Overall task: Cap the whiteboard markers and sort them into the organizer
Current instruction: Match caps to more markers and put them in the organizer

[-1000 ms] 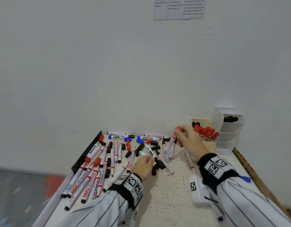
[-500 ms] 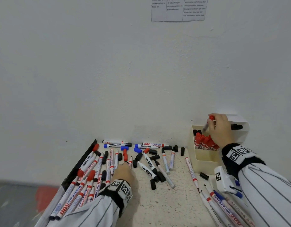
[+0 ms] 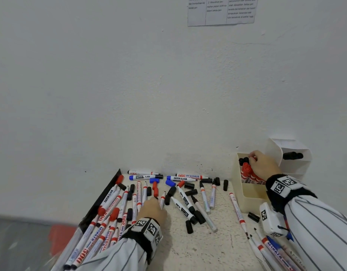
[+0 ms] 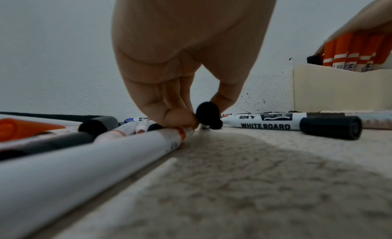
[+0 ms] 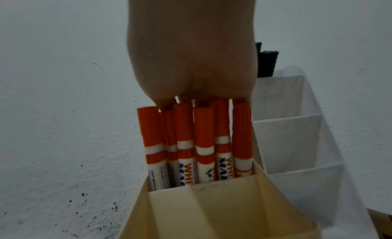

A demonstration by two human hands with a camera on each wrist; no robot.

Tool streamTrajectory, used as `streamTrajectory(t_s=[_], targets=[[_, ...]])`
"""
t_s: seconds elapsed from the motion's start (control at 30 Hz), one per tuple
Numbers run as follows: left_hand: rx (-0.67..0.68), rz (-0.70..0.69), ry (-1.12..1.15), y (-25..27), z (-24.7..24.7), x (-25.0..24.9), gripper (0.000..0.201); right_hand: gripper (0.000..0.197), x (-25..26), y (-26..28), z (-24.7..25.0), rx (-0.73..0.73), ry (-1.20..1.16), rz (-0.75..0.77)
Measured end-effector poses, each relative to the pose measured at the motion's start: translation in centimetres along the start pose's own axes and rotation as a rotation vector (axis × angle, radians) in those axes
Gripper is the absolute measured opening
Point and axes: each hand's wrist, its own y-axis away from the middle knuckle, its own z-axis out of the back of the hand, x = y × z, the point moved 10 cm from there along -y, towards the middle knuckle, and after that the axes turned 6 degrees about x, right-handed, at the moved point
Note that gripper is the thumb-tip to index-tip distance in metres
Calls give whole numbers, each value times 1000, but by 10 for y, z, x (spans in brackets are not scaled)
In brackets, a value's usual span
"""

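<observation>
Red-capped markers [image 5: 203,142] stand caps-up in the organizer [image 3: 246,190], right hand [image 3: 264,166] curled onto their tops; left hand [image 4: 182,85] pinches a flat marker [image 4: 106,152] on the desk [image 3: 217,249].

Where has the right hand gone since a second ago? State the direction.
Yes, it moved. From over the loose markers it went right and toward the wall; the right hand now rests on the red markers in the cream organizer.

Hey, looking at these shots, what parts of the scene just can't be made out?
- Right hand fingertips: hidden by the hand's back in head and right wrist views, so no grip can be judged.
- Sheet on the wall: cut off by the head view's top edge, print too small.
- Markers at lower right: cut by the frame edge and the sleeve.
- Marker under the left hand: blurred near the left wrist lens.
</observation>
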Motion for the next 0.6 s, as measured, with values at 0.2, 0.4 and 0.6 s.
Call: streamTrajectory(t_s=[0.2,0.4,0.6], targets=[[-2,12,100,1,5,5,31,35,11,2,-13,125,49,76],[-52,9,218,9,13,12,17,32,24,13,4,-33,116,98],[-104,-10,389,22,25,21,44,20,74,51,-3,-139,0,306]])
